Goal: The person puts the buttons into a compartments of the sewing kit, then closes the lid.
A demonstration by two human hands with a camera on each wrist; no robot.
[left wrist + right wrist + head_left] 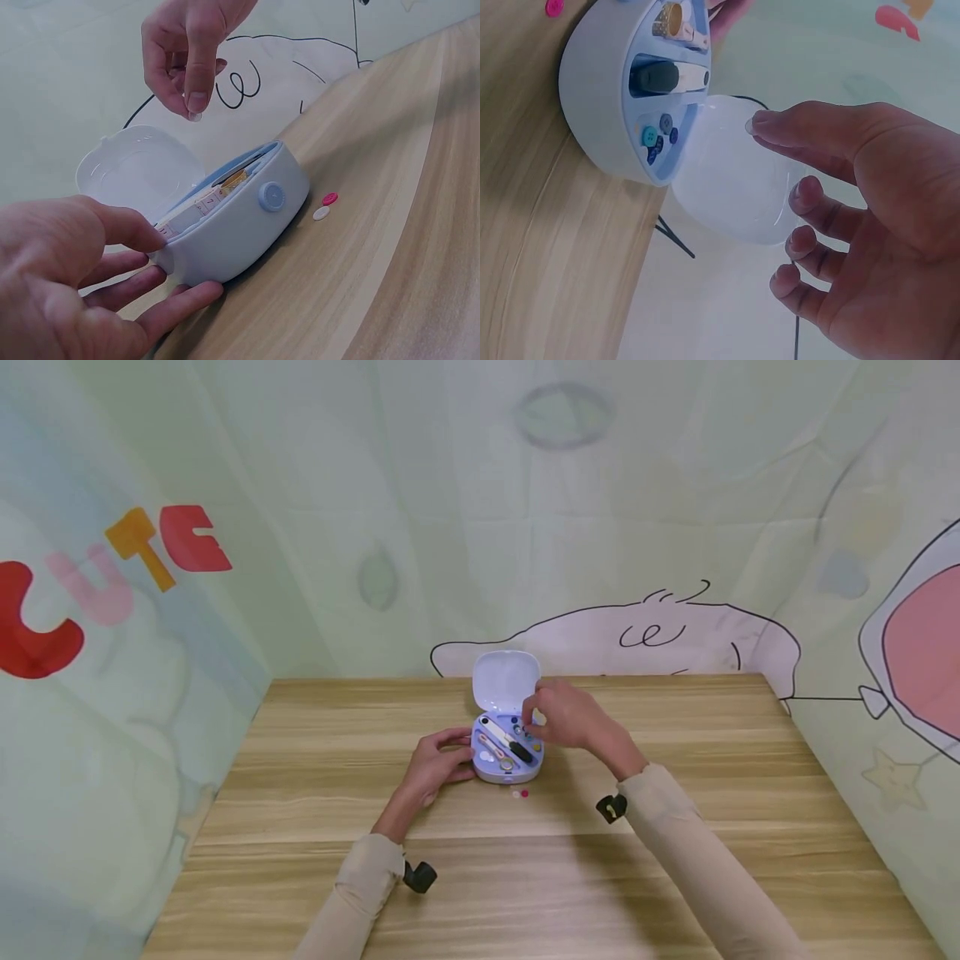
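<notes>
A lilac sewing kit box (508, 775) stands on the table with its whitish lid (506, 681) raised. My left hand (435, 768) steadies its left side, the thumb at the rim and the other fingers against the wall. Above the box's right side, the thumb and index finger of my right hand (566, 714) pinch a small whitish button (195, 117); the other fingers are loosely bent. Inside lie a white tool with a black handle (660, 77), a gold thimble (672, 19) and several blue buttons (650, 136) in one compartment.
A pink button (330, 199) and a white button (321, 213) lie on the wooden table (465, 877) by the front of the box. Behind the table's back edge hangs a printed cloth (315, 527).
</notes>
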